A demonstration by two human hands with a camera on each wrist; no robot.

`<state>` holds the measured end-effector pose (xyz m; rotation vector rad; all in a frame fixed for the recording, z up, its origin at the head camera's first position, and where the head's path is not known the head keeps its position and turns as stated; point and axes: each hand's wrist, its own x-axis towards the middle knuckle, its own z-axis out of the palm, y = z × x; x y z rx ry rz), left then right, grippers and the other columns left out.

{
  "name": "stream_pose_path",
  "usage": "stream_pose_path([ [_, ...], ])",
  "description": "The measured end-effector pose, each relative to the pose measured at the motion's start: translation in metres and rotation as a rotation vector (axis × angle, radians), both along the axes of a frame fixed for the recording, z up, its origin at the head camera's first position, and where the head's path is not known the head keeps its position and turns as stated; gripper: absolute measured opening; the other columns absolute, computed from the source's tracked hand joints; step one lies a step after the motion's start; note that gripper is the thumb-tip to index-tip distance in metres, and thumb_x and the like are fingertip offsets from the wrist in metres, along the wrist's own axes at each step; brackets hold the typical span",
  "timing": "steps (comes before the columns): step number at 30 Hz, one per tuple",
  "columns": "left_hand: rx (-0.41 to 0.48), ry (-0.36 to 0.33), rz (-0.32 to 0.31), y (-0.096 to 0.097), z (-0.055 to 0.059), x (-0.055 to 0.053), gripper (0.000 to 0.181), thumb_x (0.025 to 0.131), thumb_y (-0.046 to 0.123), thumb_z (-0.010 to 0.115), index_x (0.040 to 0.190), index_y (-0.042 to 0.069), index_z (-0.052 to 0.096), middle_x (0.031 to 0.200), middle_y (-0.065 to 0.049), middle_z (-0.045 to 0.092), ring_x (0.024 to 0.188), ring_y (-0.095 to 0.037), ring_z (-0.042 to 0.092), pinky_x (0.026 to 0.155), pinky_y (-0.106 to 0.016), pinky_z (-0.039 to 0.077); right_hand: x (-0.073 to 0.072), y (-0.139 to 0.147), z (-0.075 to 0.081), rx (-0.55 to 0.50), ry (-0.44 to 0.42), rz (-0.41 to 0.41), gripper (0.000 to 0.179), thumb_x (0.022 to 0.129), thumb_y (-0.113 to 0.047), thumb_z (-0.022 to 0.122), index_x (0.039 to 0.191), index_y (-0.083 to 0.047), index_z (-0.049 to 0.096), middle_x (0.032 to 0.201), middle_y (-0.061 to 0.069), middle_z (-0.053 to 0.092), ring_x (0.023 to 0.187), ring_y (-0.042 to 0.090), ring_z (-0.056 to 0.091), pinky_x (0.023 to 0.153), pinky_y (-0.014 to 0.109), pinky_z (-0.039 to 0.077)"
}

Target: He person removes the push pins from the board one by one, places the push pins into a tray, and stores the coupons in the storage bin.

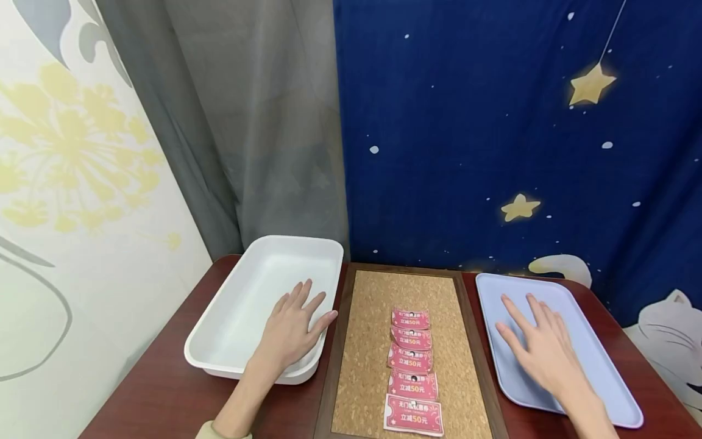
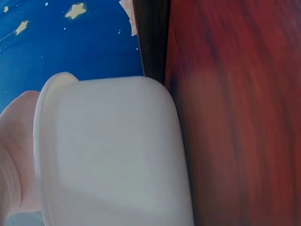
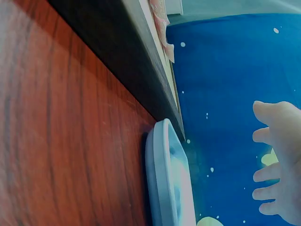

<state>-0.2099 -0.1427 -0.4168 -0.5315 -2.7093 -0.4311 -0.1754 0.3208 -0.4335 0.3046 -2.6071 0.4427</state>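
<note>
In the head view my left hand (image 1: 290, 332) is spread over the near right part of a white plastic tub (image 1: 219, 311), holding nothing. The left wrist view shows part of the hand (image 2: 19, 150) beyond the tub's rim; its fingers are hidden there. My right hand (image 1: 543, 350), fingers spread, hovers above a pale blue tray (image 1: 598, 366). In the right wrist view, a gap separates that hand (image 3: 282, 160) from the tray (image 3: 162, 174). Between the hands lies a framed cork board (image 1: 367, 372) with several pink paper coupons (image 1: 412, 416) pinned in an overlapping column.
The tub, board and tray sit side by side on a dark red wooden table (image 1: 159, 396). A grey curtain (image 1: 290, 122) and a blue starry curtain (image 1: 466, 122) hang behind it. A white patterned cloth or wall (image 1: 82, 213) is at the left.
</note>
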Motion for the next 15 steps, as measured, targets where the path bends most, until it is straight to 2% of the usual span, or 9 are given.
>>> stream_pose_path([
  [9,0.036,0.127,-0.074,0.014,0.001,0.003,0.05,0.101,0.046,0.056,0.126,0.004,0.067,0.135,-0.024,0.058,0.13,-0.038,0.051,0.103,-0.056,0.042,0.004,-0.013,0.002,-0.009,0.055,0.054,0.052,0.1,-0.033,0.063,0.146,-0.012,0.053,0.141,0.037,0.042,0.125,0.059,0.04,0.103,0.069,0.027],
  [15,0.038,0.134,-0.119,0.026,0.001,0.007,0.045,0.101,0.043,0.057,0.123,0.005,0.067,0.126,-0.023,0.062,0.123,-0.037,0.056,0.099,-0.055,0.045,0.008,-0.023,0.002,-0.032,-0.001,0.072,0.053,0.101,-0.034,0.061,0.148,-0.013,0.051,0.143,0.035,0.042,0.127,0.056,0.04,0.1,0.071,0.029],
])
